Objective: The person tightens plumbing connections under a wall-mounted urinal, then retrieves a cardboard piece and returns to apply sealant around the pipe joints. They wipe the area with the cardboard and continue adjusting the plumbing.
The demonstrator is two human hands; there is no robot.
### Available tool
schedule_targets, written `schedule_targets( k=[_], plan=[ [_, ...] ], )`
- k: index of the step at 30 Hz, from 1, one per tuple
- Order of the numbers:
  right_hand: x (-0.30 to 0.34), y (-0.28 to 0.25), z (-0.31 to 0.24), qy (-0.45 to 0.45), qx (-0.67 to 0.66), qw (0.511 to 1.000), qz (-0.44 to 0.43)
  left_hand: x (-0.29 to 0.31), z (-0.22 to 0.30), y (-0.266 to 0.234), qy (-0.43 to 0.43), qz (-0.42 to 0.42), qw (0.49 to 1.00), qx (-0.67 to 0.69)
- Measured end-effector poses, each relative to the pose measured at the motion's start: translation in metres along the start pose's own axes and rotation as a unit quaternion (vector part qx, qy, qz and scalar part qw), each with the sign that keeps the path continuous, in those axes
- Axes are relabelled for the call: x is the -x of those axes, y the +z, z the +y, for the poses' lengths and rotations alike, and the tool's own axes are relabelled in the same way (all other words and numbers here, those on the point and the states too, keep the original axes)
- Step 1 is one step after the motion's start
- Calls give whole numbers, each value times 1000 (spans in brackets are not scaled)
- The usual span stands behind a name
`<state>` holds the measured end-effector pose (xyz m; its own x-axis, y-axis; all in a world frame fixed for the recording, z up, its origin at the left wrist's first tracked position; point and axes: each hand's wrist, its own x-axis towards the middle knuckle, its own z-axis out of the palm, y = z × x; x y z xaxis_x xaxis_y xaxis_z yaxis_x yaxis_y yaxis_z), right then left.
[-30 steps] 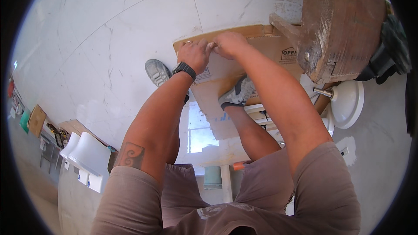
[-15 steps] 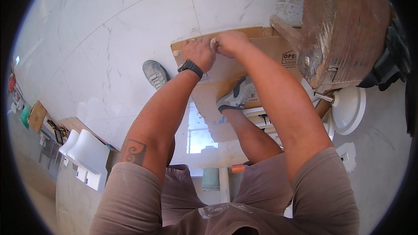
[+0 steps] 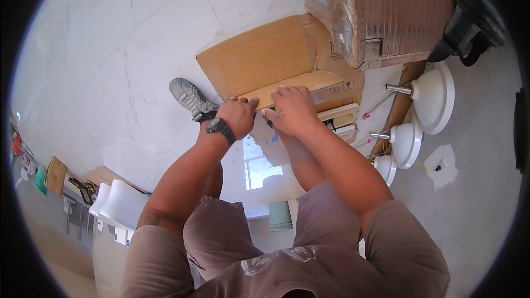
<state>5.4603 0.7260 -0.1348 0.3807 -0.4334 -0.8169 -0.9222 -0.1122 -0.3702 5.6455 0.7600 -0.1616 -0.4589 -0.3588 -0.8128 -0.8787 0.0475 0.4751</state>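
A large brown cardboard sheet (image 3: 251,58), creased into panels, lies in front of me, its near panel lifted toward my shins. My left hand (image 3: 238,115), with a black watch at its wrist, curls over the lifted edge. Just right of it my right hand (image 3: 291,109) grips the same edge, fingers on top and thumb below. Much of the near panel is hidden behind my hands and arms. My left shoe (image 3: 189,97) stands on the floor beside the cardboard; the right foot is hidden by the cardboard.
A worn brown wooden piece (image 3: 403,14) stands at the far right, close to the cardboard. White basins (image 3: 433,96) with metal pipes line the right side. White ceramic pieces (image 3: 124,201) stand at the left. A greenish cylinder (image 3: 280,216) sits between my legs on the glossy tiled floor (image 3: 138,72).
Both hands have drawn the cardboard's near panel back toward me, uncovering the plain brown panel beyond it. My right shoe, visible before, is now covered.
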Motion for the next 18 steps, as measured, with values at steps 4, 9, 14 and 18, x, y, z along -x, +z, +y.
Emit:
schedule_targets(
  k=[4, 9, 14, 18],
  plan=[
    [26, 5, 29, 157, -13, 986, -46, 24, 32, 38, 2, -46, 997, -57],
    [-15, 6, 135, 354, -38, 914, -195, 31, 45, 65, 12, -83, 991, -105],
    [-74, 59, 182, 341, -72, 914, -206, 36, 45, 80, -8, -79, 996, -42],
    [-99, 94, 206, 380, -105, 911, -123, 45, 20, 102, -1, -59, 996, 66]
  ],
)
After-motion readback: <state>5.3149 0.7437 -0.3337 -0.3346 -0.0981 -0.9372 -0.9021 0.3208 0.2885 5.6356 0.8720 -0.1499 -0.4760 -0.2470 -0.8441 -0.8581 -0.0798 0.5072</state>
